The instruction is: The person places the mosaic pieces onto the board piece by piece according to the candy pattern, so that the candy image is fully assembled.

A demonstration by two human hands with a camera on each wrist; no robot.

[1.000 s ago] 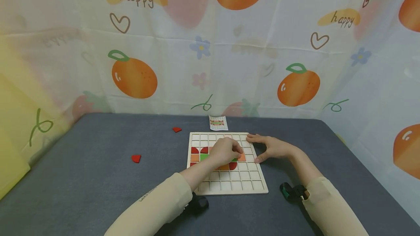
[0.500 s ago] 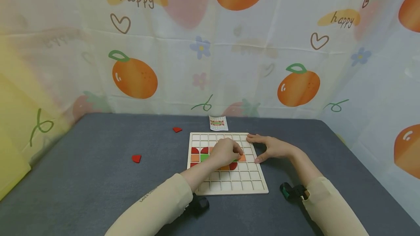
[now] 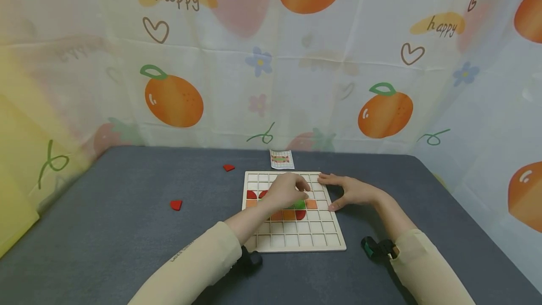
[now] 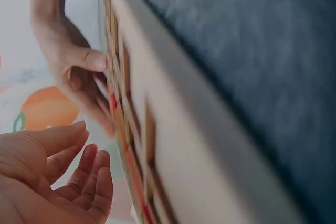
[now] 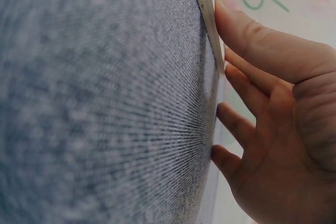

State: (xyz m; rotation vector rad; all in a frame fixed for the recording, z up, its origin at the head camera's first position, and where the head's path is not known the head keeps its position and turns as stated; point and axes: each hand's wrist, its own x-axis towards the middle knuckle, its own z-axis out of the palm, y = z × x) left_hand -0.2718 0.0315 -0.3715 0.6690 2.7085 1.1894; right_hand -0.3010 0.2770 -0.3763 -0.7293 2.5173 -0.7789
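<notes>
A pale square grid board point(image 3: 296, 243) lies on the dark table, with coloured pieces set in its middle rows. Among them are a green piece point(image 3: 299, 204), an orange square point(image 3: 311, 204) and a red rounded piece point(image 3: 301, 214). My left hand point(image 3: 285, 191) hovers just above these rows, hiding some of them. In the left wrist view that hand point(image 4: 58, 174) has loosely bent fingers and nothing between them. My right hand point(image 3: 355, 191) rests at the board's right edge, thumb and fingers spread. The right wrist view shows its thumb point(image 5: 252, 32) against the board's rim.
Two loose red pieces lie left of the board, one red piece point(image 3: 229, 167) farther back and another red piece point(image 3: 176, 205) nearer. A small printed card point(image 3: 281, 159) with a coloured grid pattern lies behind the board. A fruit-print curtain point(image 3: 228, 84) hangs beyond the table.
My left hand has risen off the green piece and shifted slightly back left, its fingertips parting. More of the green and orange pieces shows. The right hand stays put.
</notes>
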